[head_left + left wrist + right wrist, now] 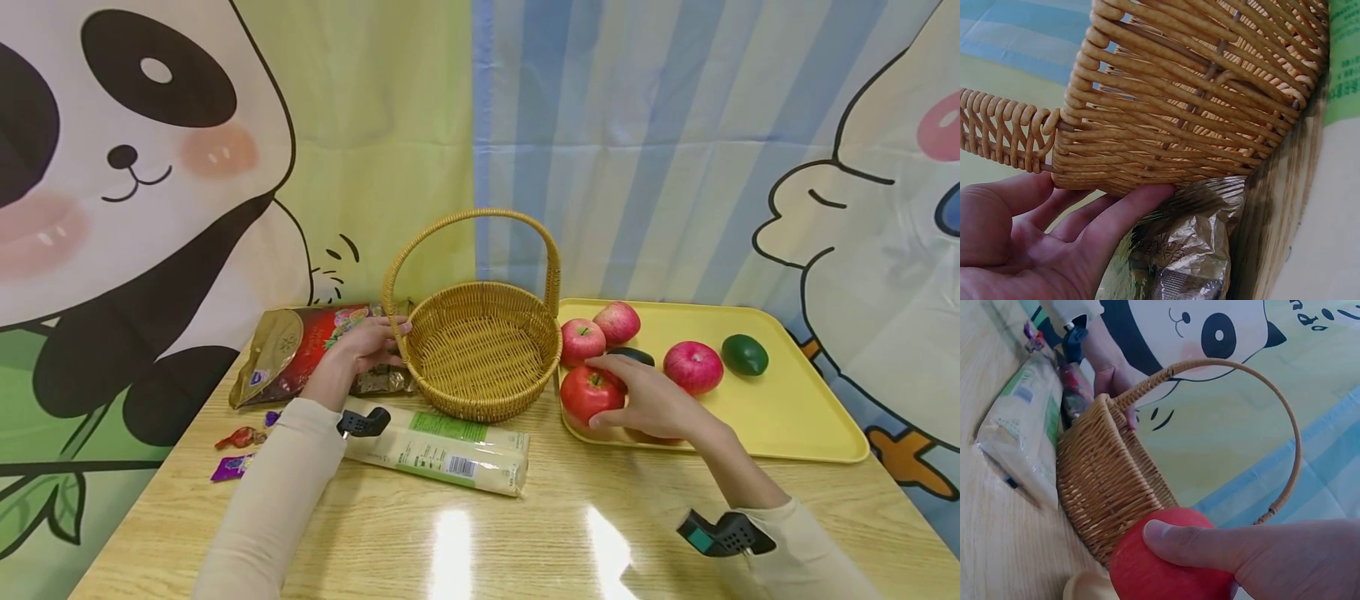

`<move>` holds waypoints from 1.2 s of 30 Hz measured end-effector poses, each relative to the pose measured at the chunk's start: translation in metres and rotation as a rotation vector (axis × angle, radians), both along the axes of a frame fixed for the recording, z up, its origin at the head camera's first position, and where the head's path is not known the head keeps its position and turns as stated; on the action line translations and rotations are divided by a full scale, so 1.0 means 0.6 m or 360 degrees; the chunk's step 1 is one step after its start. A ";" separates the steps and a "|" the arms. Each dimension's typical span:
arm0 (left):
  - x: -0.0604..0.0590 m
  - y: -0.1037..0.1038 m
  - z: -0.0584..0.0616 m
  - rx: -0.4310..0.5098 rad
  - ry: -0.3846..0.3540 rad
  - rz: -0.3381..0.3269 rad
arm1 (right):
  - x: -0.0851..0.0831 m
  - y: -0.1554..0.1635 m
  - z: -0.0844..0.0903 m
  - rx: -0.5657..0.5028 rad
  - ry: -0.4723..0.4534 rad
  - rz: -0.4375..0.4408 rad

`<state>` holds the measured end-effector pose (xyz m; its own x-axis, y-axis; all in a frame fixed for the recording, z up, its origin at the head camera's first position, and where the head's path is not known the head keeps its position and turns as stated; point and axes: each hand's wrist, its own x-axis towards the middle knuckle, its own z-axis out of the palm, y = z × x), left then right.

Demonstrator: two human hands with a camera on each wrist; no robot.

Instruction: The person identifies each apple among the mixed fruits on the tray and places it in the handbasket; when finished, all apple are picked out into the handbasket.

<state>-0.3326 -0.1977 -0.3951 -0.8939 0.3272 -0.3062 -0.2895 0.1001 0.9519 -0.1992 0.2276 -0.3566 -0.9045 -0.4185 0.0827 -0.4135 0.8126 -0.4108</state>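
Right hand [656, 404] grips a red apple [588, 392]; left hand [367, 343] rests straight-fingered against the basket [480, 367].

- The left hand [369, 343] sits left of centre in the head view, at the end of a forearm in a cream sleeve that rises from the lower left of the frame.
- Its fingers [1124, 212] lie nearly straight in the left wrist view, palm open at the lower left, fingertips pressed against what they touch.
- The right hand [651, 402] lies right of centre in the head view, palm down, fingers curved and spread in a grip.
- Its forearm runs in from the lower right, bare at the wrist, cream sleeve below.
- In the right wrist view its thumb [1194, 545] stretches leftward along the lower edge.
- A small dark device is strapped at each wrist.
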 end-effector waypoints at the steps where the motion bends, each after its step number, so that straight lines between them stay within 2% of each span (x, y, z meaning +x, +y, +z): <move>1: 0.000 0.000 0.000 0.0003 -0.0002 0.0000 | 0.001 0.000 0.003 -0.0010 0.0011 0.0009; 15: 0.000 0.002 -0.001 0.0007 -0.0013 0.0033 | 0.005 -0.023 0.053 -0.0042 0.0111 0.0064; 25: 0.001 0.008 0.001 0.0023 -0.0016 0.0044 | -0.008 -0.065 0.069 -0.0096 0.0195 0.0202; 36: 0.006 0.009 0.005 0.0018 -0.0040 0.0086 | -0.034 -0.130 0.074 -0.0125 0.0112 0.0255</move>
<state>-0.3288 -0.1923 -0.3922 -0.9024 0.2822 -0.3256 -0.3182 0.0730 0.9452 -0.2194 0.1497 -0.3124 -0.8178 -0.5462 0.1816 -0.5648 0.7006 -0.4361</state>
